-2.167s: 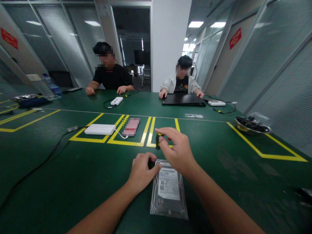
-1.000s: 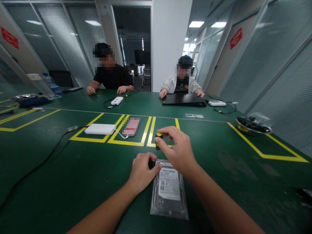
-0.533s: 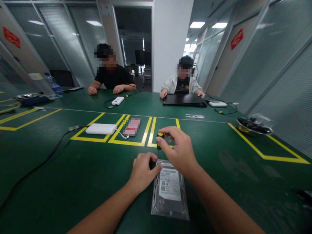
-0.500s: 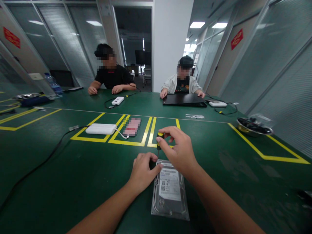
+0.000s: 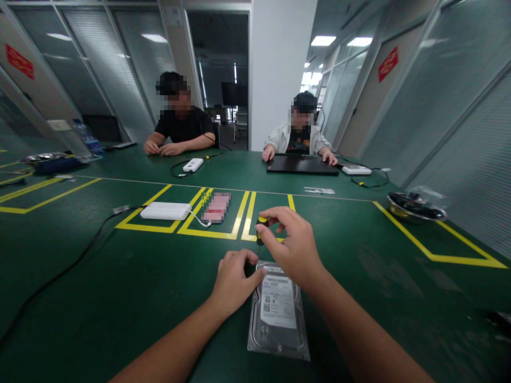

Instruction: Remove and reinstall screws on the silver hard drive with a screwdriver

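Note:
A silver hard drive (image 5: pixel 279 308) with a white label lies flat on the green table in front of me. My right hand (image 5: pixel 293 242) pinches the yellow and black handle of a screwdriver (image 5: pixel 261 230) between thumb and fingers. The screwdriver stands upright, its thin shaft reaching down to the drive's far left corner. Around that same corner, my left hand (image 5: pixel 237 276) grips the drive, thumb on its top and fingertips close to the shaft. The screwdriver's very tip and any screw under it are too small to make out.
Beyond my hands lie a white power bank (image 5: pixel 165 211) and a pink phone (image 5: pixel 216 207), joined by a cable. A metal bowl (image 5: pixel 417 213) of dark items stands at right. Two people sit opposite; one holds a flat black panel (image 5: pixel 302 164). Yellow tape (image 5: pixel 463 259) marks the table.
My hands, the screwdriver and the hard drive look the same. Across the table, the person at left has brought both hands together, and the black panel at right now lies lower and flatter.

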### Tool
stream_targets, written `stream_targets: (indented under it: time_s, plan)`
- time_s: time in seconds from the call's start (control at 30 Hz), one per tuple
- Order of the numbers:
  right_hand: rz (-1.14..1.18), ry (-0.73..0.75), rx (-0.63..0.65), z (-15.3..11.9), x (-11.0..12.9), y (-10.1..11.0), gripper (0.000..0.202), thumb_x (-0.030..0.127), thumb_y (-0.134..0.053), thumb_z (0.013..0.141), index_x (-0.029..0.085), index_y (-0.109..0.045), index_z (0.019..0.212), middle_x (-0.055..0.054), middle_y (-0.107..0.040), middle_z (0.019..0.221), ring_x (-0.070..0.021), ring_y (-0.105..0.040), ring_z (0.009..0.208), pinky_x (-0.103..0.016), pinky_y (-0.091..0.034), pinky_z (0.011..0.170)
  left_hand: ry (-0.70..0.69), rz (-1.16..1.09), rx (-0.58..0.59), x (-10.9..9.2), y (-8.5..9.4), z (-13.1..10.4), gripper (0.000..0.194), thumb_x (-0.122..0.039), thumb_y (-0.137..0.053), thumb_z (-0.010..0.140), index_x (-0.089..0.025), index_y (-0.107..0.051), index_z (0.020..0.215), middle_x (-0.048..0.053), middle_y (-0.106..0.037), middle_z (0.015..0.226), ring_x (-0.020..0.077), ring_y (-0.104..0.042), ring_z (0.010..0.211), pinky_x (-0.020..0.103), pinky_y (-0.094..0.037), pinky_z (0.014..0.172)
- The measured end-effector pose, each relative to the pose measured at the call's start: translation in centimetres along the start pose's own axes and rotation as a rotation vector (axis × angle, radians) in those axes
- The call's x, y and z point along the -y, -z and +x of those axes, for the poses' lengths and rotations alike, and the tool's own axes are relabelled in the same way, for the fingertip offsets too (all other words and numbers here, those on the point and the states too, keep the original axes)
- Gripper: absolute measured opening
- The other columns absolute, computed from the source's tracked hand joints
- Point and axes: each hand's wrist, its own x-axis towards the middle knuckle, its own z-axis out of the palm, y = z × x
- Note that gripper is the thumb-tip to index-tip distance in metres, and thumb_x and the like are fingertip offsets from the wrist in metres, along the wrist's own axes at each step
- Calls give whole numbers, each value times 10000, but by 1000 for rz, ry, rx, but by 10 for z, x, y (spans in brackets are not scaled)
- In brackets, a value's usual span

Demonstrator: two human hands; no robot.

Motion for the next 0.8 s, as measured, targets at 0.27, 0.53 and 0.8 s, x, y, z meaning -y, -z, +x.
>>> stream_targets:
  time_s: [0.27, 0.53, 0.8]
  plan:
    - [-16, 11, 1, 0, 0, -1, 175, 168, -654, 833, 155, -650, 1008, -16, -637, 929, -128, -570, 823, -263, -451, 738, 0, 0, 1, 0, 1, 0, 150, -341, -655, 821, -224, -614, 907, 12, -666, 937, 246, -561, 954, 367, -388, 830]
    - [-22, -4, 31, -1, 1, 0, 201, 164, -653, 831, 165, -641, 1032, -20, -638, 956, -134, -577, 844, -266, -457, 753, 6, 8, 11, -2, 2, 0, 159, -351, -654, 828, -224, -600, 907, 14, -665, 940, 250, -569, 967, 367, -402, 834]
    - [-30, -1, 34, -2, 3, -2, 274, 147, -654, 822, 168, -604, 1092, -22, -632, 989, -138, -576, 856, -271, -461, 758, 20, -2, 7, -4, 3, 0, 189, -353, -666, 818, -224, -590, 934, 14, -667, 945, 251, -571, 969, 357, -400, 832]
